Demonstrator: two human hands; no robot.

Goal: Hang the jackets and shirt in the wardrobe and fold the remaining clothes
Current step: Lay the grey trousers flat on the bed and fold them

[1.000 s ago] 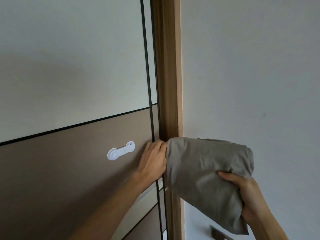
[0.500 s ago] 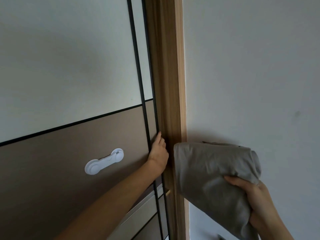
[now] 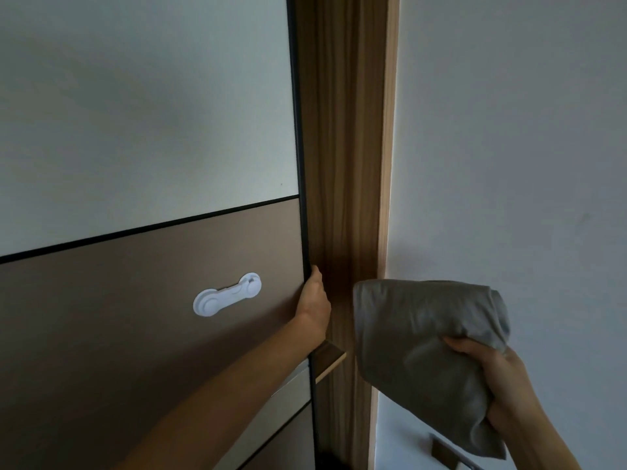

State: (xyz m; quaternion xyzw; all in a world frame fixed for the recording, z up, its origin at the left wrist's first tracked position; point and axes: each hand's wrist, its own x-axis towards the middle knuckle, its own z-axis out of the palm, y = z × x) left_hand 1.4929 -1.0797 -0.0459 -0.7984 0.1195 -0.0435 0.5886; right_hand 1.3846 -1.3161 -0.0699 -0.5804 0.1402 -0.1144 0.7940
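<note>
The door (image 3: 146, 113) is pale grey-white on top and plain brown lower down. A thin black line (image 3: 149, 228) runs between the two colours, and a black strip (image 3: 298, 130) runs down the door's edge. On the brown part, at about 8 o'clock, sits a white plastic lock (image 3: 226, 295). The wooden post (image 3: 342, 130) at 12 o'clock is brown with darker streaks running up and down, and its side is lighter tan. The wall (image 3: 509, 130) at 2 o'clock is plain white. The folded cloth (image 3: 417, 334) at 4 o'clock is plain grey-brown all over.
</note>
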